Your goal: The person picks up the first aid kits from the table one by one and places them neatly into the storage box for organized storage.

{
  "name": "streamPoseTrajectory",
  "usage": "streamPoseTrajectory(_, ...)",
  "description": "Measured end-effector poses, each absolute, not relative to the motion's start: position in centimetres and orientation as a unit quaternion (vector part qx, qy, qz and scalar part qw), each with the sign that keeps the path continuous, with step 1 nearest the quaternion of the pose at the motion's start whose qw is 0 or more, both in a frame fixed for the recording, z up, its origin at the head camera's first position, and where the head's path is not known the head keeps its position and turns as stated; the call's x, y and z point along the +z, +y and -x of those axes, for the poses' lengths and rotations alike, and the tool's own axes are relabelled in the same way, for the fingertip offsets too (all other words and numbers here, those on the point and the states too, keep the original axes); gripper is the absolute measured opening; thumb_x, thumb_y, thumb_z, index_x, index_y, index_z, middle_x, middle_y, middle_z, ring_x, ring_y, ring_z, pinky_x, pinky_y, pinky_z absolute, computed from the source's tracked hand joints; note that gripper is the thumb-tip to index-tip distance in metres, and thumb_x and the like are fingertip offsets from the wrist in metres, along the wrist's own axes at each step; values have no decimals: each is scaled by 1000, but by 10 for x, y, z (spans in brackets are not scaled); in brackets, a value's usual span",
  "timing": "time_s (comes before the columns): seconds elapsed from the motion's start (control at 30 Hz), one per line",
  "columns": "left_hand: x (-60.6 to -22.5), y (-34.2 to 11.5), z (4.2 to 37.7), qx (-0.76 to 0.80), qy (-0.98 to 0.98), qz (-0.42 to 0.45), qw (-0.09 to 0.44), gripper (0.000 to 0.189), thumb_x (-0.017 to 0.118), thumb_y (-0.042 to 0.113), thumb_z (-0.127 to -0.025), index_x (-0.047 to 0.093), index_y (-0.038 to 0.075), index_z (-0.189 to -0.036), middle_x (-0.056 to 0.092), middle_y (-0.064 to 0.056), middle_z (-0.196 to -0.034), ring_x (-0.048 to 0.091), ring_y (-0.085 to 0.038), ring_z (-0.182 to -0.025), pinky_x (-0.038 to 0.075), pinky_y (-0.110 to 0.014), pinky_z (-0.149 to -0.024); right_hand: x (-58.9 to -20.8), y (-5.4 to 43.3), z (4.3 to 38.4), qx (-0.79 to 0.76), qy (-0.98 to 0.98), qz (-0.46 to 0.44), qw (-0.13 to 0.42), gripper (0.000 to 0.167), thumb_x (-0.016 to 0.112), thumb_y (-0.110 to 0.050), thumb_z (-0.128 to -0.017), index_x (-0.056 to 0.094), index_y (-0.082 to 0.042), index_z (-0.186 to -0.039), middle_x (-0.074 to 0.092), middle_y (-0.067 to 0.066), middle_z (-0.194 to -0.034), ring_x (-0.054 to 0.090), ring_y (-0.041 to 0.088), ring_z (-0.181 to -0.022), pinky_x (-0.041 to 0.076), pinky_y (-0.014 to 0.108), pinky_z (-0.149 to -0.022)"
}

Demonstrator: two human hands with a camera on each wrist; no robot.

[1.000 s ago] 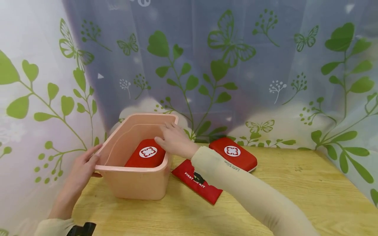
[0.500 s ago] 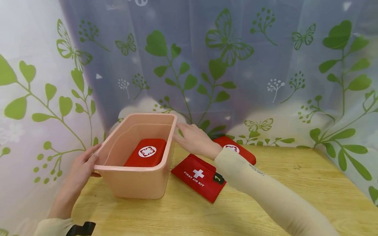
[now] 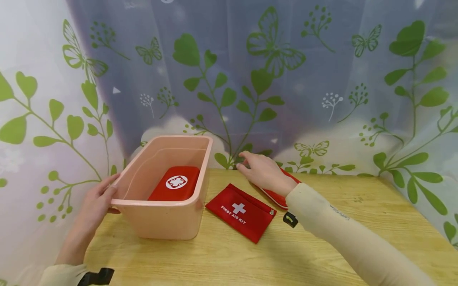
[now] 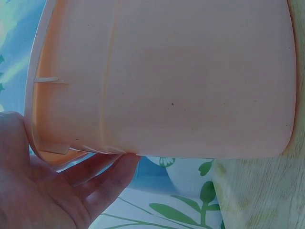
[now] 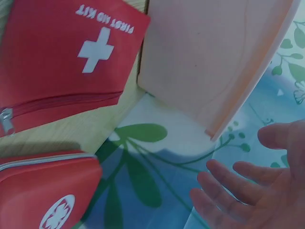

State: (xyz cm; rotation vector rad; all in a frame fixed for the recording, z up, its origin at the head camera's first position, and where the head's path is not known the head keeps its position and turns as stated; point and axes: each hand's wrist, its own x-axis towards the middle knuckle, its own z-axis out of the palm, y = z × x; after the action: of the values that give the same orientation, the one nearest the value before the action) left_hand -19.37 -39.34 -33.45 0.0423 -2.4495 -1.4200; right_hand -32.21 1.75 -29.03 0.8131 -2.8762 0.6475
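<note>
A pink plastic bin [image 3: 161, 222] stands at the left of the table. Inside it lies a red first-aid case [image 3: 191, 176] with a white round emblem. My left hand [image 3: 98, 200] grips the bin's left rim; in the left wrist view its fingers [image 4: 112, 179] lie along the outer wall. My right hand [image 3: 262, 171] is in the air over a second red first-aid case [image 3: 277, 196], fingers loosely bent and holding nothing. That hand and sleeve hide much of this case, but its emblem end [image 5: 71, 200] shows in the right wrist view.
A flat red first-aid pouch [image 3: 234, 222] with a white cross and a zip lies between the bin and the second case. The wooden table [image 3: 243, 262] meets a curtain [image 3: 311, 99] printed with leaves and butterflies at the back and sides.
My right hand has left the bin's right side and moved right, over the second case. More of the pouch shows. My left hand stays on the rim.
</note>
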Motion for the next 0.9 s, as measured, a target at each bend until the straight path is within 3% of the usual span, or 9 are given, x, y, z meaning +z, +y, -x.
streamPoseTrajectory(0.37, -338, -394, 193, -496, -855, -20, 154, 52, 34, 23, -107, 29, 1, -154, 40, -39, -140, 60, 0, -77, 57, -34, -59, -306, 56, 331, 206, -942, -259, 51, 45, 52, -24, -102, 48, -5, -142, 67, 6, -109, 63, 22, -91, 52, 43, -82)
streamPoseTrajectory(0.57, -337, -393, 194, -498, -853, -17, 157, 52, 34, 23, -107, 29, 0, -153, 41, -38, -139, 61, -2, -76, 57, -34, -59, -313, 86, 337, 194, -947, -252, 54, 46, 53, -22, -101, 48, 1, -141, 66, 12, -110, 61, 24, -86, 51, 44, -80)
streamPoseTrajectory(0.7, -335, -393, 193, -497, -853, -17, 159, 52, 34, 24, -107, 29, 0, -153, 40, -38, -140, 61, -2, -75, 57, -33, -59, -317, 104, 340, 185, -950, -244, 61, 47, 52, -23, -101, 48, 1, -141, 66, 15, -115, 63, 29, -93, 52, 48, -79)
streamPoseTrajectory(0.9, -336, -394, 194, -496, -852, -15, 165, 53, 36, 25, -107, 30, -1, -153, 40, -38, -140, 61, -1, -75, 57, -33, -58, -328, 130, 346, 191, -957, -214, 49, 48, 51, -24, -101, 47, 2, -141, 62, 22, -124, 60, 40, -108, 48, 56, -90)
